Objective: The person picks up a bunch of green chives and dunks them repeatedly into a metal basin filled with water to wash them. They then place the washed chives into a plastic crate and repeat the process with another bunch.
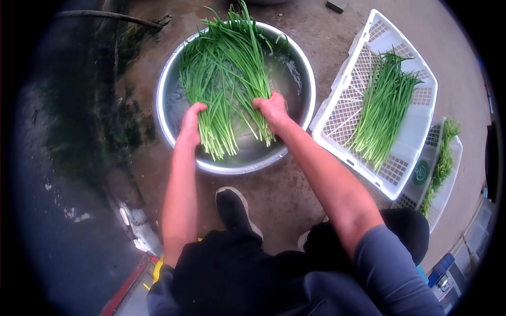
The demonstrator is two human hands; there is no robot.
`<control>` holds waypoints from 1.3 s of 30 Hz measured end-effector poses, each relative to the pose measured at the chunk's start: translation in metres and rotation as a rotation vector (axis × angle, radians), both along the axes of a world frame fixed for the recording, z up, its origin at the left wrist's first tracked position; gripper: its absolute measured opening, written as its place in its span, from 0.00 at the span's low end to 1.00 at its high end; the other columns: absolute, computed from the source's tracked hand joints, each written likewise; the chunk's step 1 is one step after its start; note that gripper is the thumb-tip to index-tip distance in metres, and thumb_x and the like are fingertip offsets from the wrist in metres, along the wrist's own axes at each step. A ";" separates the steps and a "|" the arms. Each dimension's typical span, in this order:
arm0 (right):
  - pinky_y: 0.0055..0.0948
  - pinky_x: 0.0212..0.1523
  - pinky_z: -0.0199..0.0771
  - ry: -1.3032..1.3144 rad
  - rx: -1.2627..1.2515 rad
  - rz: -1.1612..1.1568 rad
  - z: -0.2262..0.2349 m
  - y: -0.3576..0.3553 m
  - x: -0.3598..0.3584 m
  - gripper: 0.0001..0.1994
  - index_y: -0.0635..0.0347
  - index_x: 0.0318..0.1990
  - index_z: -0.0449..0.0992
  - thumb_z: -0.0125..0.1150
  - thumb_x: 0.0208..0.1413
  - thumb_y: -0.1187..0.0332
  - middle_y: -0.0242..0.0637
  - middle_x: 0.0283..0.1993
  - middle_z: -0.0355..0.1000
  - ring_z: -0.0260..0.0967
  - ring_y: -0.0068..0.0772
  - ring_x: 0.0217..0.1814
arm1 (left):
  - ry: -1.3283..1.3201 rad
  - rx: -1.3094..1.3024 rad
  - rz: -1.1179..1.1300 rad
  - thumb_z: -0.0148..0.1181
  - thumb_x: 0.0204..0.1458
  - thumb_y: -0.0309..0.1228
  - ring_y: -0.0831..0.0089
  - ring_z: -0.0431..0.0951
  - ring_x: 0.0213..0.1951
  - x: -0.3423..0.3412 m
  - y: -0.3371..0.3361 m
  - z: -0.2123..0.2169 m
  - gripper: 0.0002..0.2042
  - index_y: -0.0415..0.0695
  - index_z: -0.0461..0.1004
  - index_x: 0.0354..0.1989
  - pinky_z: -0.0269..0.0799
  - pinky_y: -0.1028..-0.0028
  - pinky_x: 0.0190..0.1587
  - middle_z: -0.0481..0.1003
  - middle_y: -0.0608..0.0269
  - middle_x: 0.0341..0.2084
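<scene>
Long green garlic chives point(224, 68) lie spread in a round metal basin point(243, 169) that holds water. Their leafy tops reach over the far rim, and the pale stem ends point toward me. My left hand point(191, 125) is closed around the left side of the bunch near the stems, its thumb on top and most fingers hidden. On the right side, my right hand point(272, 109) grips another part of the bunch, with its fingers partly out of sight. Between the two hands the stems fan apart a little.
To the right of the basin stands a white plastic crate point(346, 160) with a pile of chives point(383, 108) in it. Beyond it is another pale crate point(454, 164) holding leafy greens point(443, 160). A hose-like length point(113, 17) lies at the upper left. My shoe point(232, 208) is just below the basin.
</scene>
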State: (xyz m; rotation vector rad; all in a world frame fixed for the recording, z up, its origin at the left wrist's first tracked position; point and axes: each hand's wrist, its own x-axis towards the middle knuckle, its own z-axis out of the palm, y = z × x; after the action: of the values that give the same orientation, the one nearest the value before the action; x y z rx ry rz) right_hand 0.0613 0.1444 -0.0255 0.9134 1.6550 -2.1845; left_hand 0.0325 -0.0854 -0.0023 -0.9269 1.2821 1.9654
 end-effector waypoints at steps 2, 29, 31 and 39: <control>0.30 0.38 0.73 -0.008 -0.072 -0.037 -0.002 0.000 -0.001 0.18 0.69 0.40 0.73 0.60 0.35 0.76 0.42 0.35 0.74 0.72 0.34 0.34 | 0.135 -0.130 -0.118 0.57 0.52 0.43 0.60 0.78 0.42 -0.001 0.006 0.007 0.26 0.36 0.66 0.54 0.77 0.60 0.43 0.75 0.51 0.43; 0.41 0.31 0.79 -0.114 -0.377 0.027 0.002 -0.006 0.001 0.17 0.67 0.43 0.65 0.57 0.42 0.77 0.49 0.34 0.70 0.73 0.43 0.30 | 0.370 -0.700 -0.671 0.66 0.49 0.36 0.78 0.73 0.17 0.078 0.109 0.033 0.12 0.41 0.71 0.31 0.67 0.80 0.20 0.74 0.66 0.15; 0.41 0.30 0.79 -0.087 -0.362 0.055 0.002 -0.006 0.001 0.17 0.67 0.43 0.66 0.57 0.43 0.76 0.49 0.34 0.70 0.73 0.44 0.30 | 0.380 -0.549 -0.561 0.63 0.50 0.32 0.78 0.73 0.18 0.082 0.106 0.024 0.10 0.41 0.70 0.33 0.66 0.81 0.20 0.75 0.66 0.17; 0.42 0.29 0.82 -0.191 -0.404 0.172 0.018 -0.004 0.001 0.17 0.66 0.49 0.64 0.51 0.50 0.77 0.51 0.36 0.72 0.74 0.44 0.32 | 0.338 -0.193 -0.404 0.55 0.48 0.19 0.80 0.75 0.23 0.086 0.093 0.024 0.13 0.41 0.67 0.43 0.62 0.82 0.20 0.76 0.65 0.27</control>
State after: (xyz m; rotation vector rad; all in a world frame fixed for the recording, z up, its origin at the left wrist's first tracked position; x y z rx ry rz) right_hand 0.0626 0.1409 -0.0071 0.8005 1.1047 -2.1267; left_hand 0.1183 0.0078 0.0212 -0.3805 1.7190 1.7417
